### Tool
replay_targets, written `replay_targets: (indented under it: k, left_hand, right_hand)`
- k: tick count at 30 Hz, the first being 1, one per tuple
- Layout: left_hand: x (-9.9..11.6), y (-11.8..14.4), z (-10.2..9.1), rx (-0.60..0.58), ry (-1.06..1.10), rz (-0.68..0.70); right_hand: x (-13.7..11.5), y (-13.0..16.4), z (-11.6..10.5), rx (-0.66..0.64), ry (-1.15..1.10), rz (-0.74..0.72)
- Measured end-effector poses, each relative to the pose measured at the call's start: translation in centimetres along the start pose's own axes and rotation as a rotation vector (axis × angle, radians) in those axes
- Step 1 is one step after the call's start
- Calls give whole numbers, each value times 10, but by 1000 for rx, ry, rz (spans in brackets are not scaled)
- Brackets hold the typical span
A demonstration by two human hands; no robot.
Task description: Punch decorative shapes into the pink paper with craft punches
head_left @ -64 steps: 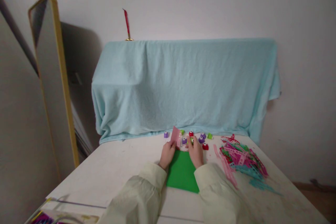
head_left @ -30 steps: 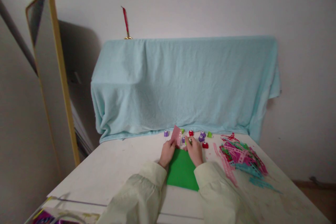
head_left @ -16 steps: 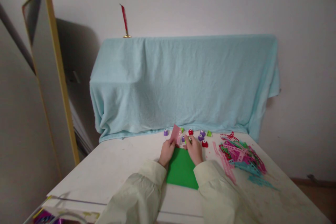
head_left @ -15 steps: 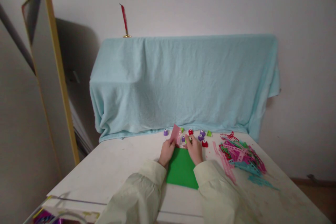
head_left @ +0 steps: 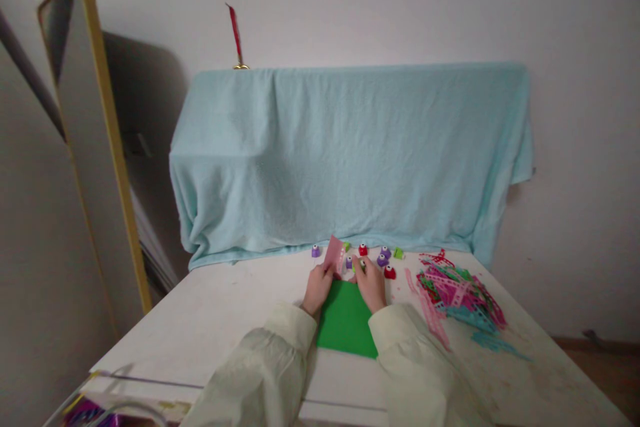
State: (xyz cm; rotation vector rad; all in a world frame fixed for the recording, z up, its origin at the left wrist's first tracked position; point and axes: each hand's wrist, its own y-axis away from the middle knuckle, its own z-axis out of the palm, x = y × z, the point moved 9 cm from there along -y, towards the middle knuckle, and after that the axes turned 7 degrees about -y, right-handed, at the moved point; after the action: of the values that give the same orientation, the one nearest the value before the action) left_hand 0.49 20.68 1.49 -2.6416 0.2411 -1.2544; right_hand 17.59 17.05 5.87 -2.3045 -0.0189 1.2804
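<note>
White desk (head_left: 210, 320) against pale wall, light-blue cloth (head_left: 350, 160) draped behind, gold-framed mirror (head_left: 95, 133) leaning left, left hand (head_left: 319, 288) fingers pinching pink paper strip (head_left: 334, 253) above green sheet (head_left: 346, 320), right hand (head_left: 371, 287) fingers closed on small green punch (head_left: 359, 265), paper scraps (head_left: 457, 293) right

— What is the person wearing?
— Loose, pale cream sleeves are covering both arms, bunching at gathered cuffs by the left hand (head_left: 317, 288) and right hand (head_left: 372, 287).
— Any rings?
— Possibly none; it's looking too small to tell.
</note>
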Motion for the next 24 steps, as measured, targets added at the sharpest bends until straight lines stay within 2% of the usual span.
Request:
replay_targets:
  k: [13,24]
  left_hand:
    - [-4,-1,4,2,13,53]
    - [3,1,1,-7,6,74]
  right_hand:
    - [4,-1,0,24,31,-13]
    - [7,-1,5,-12,39,-19]
